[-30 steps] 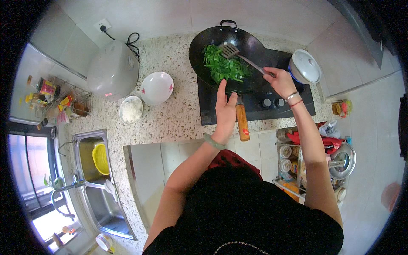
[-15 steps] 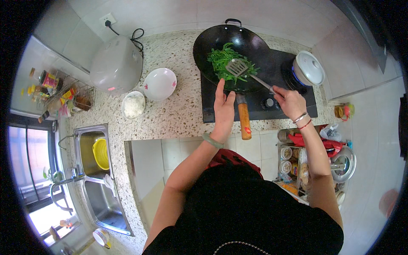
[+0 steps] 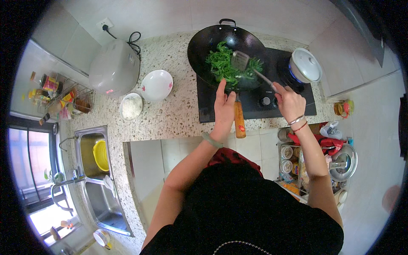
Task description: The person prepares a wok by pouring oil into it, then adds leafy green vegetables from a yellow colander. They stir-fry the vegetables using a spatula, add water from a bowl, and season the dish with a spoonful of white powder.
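A black wok (image 3: 248,38) with a wooden handle (image 3: 240,121) sits on the black cooktop (image 3: 272,111), holding leafy greens (image 3: 223,63). My right hand (image 3: 290,103) is closed around the handle of a metal slotted spatula (image 3: 265,79). The spatula's blurred blade is among the greens, with a smaller clump to its right. My left hand (image 3: 224,111) is at the wok's near rim, just left of the wooden handle. Its visible fingers are stretched and apart; whether they touch the rim, I cannot tell.
A lidded white pot (image 3: 307,66) stands over a blue flame at the right. On the speckled counter (image 3: 178,112) at left are a white plate (image 3: 157,85), a bowl of white food (image 3: 131,107) and a rice cooker (image 3: 114,68). A double sink (image 3: 91,127) lies farther left.
The spatula blade has shifted slightly away from me and turned. Some greens now lie apart on its right. My left hand stays by the rim; the whole view has drifted a little.
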Motion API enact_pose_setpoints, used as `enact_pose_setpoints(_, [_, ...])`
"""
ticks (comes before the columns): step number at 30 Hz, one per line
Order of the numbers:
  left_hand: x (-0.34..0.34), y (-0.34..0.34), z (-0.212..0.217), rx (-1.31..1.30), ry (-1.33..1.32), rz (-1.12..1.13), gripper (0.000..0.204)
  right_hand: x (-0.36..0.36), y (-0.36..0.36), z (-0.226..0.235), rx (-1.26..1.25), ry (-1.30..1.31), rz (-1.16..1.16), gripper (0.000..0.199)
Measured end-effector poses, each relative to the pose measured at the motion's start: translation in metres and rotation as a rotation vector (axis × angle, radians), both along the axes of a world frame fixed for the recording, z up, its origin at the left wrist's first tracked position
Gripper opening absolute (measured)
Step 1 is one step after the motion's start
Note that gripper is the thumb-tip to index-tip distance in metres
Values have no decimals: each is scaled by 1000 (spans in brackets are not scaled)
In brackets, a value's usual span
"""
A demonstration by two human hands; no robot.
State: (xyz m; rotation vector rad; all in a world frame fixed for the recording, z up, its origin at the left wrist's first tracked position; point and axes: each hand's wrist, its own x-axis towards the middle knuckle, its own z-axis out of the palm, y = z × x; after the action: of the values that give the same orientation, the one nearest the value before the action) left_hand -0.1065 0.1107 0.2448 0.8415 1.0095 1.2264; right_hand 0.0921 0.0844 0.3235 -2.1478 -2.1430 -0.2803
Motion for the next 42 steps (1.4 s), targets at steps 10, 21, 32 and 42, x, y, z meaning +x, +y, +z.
enact_pose_setpoints(10, [-20,-4,-6,22,-92,94,52,-19,-23,-40,148,-177,167,47])
enact_pose_setpoints(21, [-91,9,-30,-140,-170,51,50,-51,-40,-39,2,87,99,57])
enact_pose_setpoints(32, [-196,61,-120,-535,-395,233,64,-267,77,-64,-350,1560,-152,38])
enact_pose_setpoints(42, [-238,82,-173,-532,-407,489,59,-330,187,-247,-492,1488,-583,29])
